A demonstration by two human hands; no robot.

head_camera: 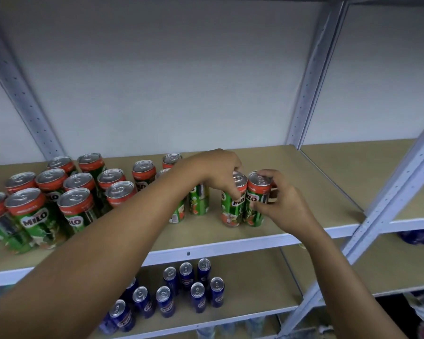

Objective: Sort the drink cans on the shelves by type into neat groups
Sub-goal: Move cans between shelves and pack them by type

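Two green and red Milo cans stand side by side near the front of the upper shelf [304,182]. My left hand [220,172] grips the left can [230,211] from above, fingers curled round its rim. My right hand [279,201] holds the right can [255,209] by its side and top. A large group of Milo cans [34,211] stands at the shelf's left, and a few more [198,201] are partly hidden behind my left forearm. Several blue cans [194,287] stand on the lower shelf [267,297].
Grey metal uprights [311,77] frame the shelving, and a diagonal post [387,209] crosses at the right. The upper shelf's right half holds nothing. Blue packaging [419,236] shows at the far right, and more items sit below the lower shelf.
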